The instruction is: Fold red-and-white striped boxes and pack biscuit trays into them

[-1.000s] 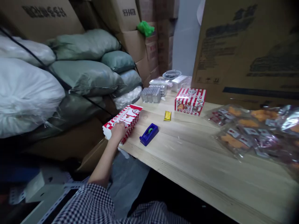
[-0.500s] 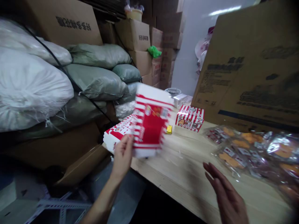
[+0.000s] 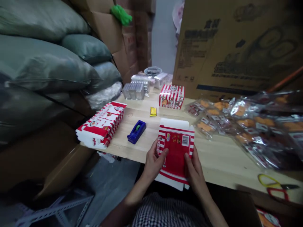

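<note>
A flattened red-and-white striped carton (image 3: 176,157) is held at the table's front edge, its printed side with a barcode facing up. My left hand (image 3: 155,159) grips its left side, thumb on top. On the right side my right hand (image 3: 194,164) grips it the same way. To the left lies a stack of flat cartons (image 3: 104,123) in the same print. Between stack and hands sits a blue tape dispenser (image 3: 136,131) with a green roll. A small yellow packet (image 3: 153,111) lies beyond, near an assembled striped box (image 3: 171,96).
Clear bags with orange contents (image 3: 220,116) cover the right of the wooden table (image 3: 217,157). Scissors (image 3: 278,186) lie at the front right edge. Silvery packs (image 3: 133,90) stand at the back. A large cardboard box (image 3: 201,69) rises behind; stuffed sacks (image 3: 44,60) are piled left.
The carton has come from the left, off the stack, to the front of me. My right hand, empty before, now grips its right side. The view has turned right and down.
</note>
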Demonstrator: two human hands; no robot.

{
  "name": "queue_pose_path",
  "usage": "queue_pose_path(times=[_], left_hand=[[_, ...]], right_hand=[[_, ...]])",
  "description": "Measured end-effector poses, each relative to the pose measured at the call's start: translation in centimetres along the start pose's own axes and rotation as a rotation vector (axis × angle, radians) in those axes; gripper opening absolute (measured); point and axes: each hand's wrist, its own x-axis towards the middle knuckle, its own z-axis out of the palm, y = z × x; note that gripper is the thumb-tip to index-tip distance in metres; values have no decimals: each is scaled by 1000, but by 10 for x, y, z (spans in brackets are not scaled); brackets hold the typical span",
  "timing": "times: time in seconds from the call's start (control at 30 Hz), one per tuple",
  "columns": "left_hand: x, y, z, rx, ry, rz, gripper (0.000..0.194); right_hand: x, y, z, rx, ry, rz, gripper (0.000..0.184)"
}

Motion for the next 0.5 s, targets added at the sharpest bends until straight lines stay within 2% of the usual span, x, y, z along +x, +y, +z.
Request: queue_pose_path(times=[0.1, 0.23, 0.4, 0.5], left_hand=[[-6, -3, 15, 25, -66, -23, 70], [-11, -3, 26, 34, -98, -65, 77], [-10, -5, 28, -20, -122, -171, 50], [-8, -8, 23, -78, -79, -243, 42]], right_hand=[[-7, 2, -2, -110, 20, 33, 72], [-11, 5, -3, -116, -19, 71, 77], [-12, 5, -3, -22, -140, 162, 78], [-8, 2, -9, 63, -140, 192, 73]])
